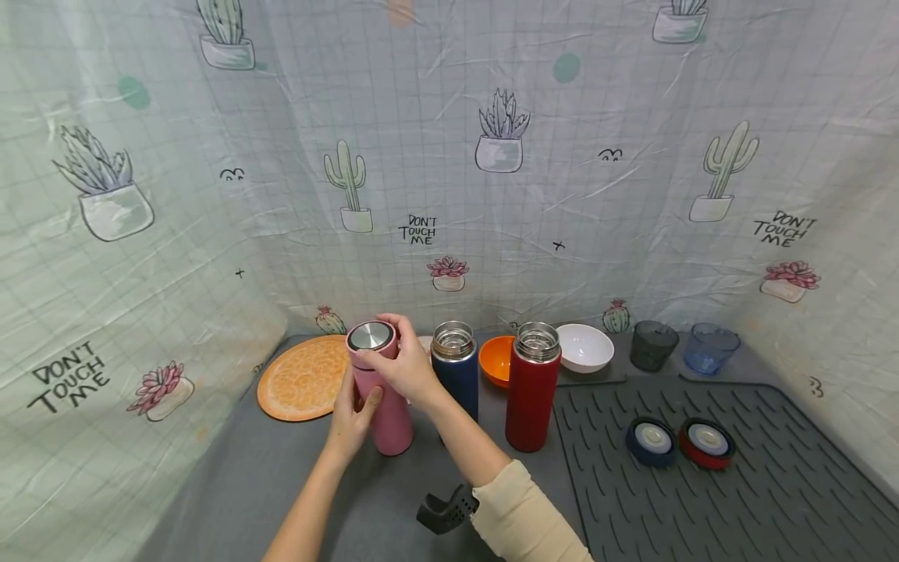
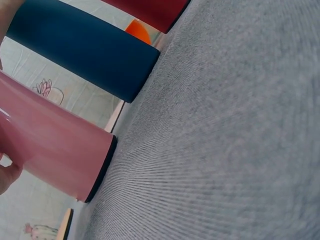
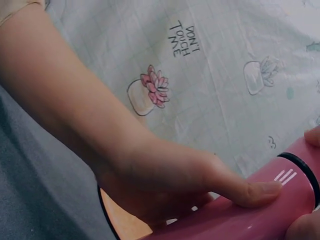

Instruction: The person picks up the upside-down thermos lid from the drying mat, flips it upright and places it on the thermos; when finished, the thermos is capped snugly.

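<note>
A pink thermos (image 1: 393,421) with a steel-topped lid (image 1: 371,336) stands on the grey table. My left hand (image 1: 351,420) grips its body, thumb across the front, as the right wrist view also shows. Around the lid curl the fingers and thumb of my right hand (image 1: 403,367); the lid sits on the bottle. To the right stand a navy thermos (image 1: 467,390) and a red thermos (image 1: 529,402), both lidless with bare steel mouths. The right forearm partly covers the navy one. Their navy lid (image 1: 652,442) and red lid (image 1: 706,443) lie upside down on a dark mat.
A round, orange-patterned board (image 1: 302,382) lies at the left. Behind the bottles are an orange bowl (image 1: 495,362) and a white bowl (image 1: 586,348). A dark cup (image 1: 653,346) and a blue cup (image 1: 711,349) stand behind the ribbed mat (image 1: 632,507). A printed curtain (image 1: 449,156) hangs around the table.
</note>
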`<state>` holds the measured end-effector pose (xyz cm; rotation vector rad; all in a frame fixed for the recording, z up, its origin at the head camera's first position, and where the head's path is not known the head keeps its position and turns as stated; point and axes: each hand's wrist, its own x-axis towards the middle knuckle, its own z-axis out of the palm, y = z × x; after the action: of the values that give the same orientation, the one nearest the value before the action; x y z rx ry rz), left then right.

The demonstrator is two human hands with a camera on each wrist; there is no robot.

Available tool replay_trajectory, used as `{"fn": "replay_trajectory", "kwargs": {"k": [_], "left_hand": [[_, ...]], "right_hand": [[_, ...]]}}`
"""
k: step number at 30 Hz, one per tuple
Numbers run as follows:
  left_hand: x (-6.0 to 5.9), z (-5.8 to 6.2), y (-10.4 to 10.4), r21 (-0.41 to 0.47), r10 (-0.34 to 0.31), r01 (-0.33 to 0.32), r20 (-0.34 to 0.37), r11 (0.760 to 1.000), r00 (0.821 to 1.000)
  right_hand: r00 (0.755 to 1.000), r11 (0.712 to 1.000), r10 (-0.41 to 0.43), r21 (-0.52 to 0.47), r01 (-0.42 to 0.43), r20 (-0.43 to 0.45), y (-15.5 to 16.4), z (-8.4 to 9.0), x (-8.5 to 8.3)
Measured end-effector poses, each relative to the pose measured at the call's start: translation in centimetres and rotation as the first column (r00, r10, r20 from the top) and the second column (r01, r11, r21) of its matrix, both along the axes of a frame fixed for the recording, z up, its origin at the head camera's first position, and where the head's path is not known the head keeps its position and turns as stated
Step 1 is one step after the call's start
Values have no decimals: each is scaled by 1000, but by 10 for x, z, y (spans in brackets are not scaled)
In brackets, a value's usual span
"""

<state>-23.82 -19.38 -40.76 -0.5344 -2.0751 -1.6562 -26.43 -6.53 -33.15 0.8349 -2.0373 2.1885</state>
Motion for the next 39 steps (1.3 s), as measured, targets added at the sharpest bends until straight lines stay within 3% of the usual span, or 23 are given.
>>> {"fn": "replay_trajectory", "kwargs": {"k": [4,10,17,23,27,32,39], "left_hand": [[-4,-6,-2,4,1,-1,0,1000,1000],[12,14,7,-4,20,-20,11,1000,1000],[9,7,6,7,10,-10,-2,1000,1000],[12,13,10,12,39,-39,20,999,999],[10,14,10,5,29,-30,21,1000,999],[8,14,9,-9,22,-22,14,1000,1000],[10,14,9,-1,18,-18,5,1000,1000]], "right_hand": [[999,999,-44,14,44,-4,-2,-1,1],[999,1000,18,-16,-18,26,2,4,7],[999,999,-29,-26,30,40,5,22,26],[999,998,30,-52,-29,29,4,10,13],[999,998,-4,-70,7,33,0,0,2],[998,998,-64,-13,64,19,-1,0,1],[999,1000,-21,-18,22,24,1,-1,1]]}}
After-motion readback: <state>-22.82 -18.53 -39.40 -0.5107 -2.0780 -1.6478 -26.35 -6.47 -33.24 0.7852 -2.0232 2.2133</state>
